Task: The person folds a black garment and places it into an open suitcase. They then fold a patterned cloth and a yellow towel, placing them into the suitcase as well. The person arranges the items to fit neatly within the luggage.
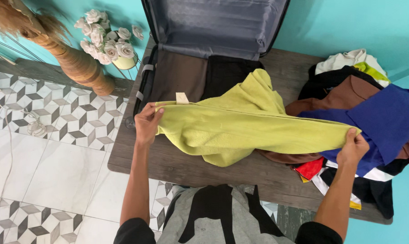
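Note:
I hold a yellow-green garment [240, 129] stretched out above a dark wooden table [177, 169]. My left hand [148, 122] grips its left end, close to a small tan tag. My right hand [354, 147] pinches its right end. The cloth sags in the middle and drapes onto the table. Behind it lies an open suitcase [182, 74] with brown and black folded clothes inside, its grey-lined lid [218, 22] standing up against the wall.
A heap of clothes [376, 117] in blue, brown, black, white and red covers the table's right side. On the patterned tile floor at left stand a ribbed brown vase [80, 68] and a pot of white roses [107, 40]. A white cable [35, 129] lies coiled there.

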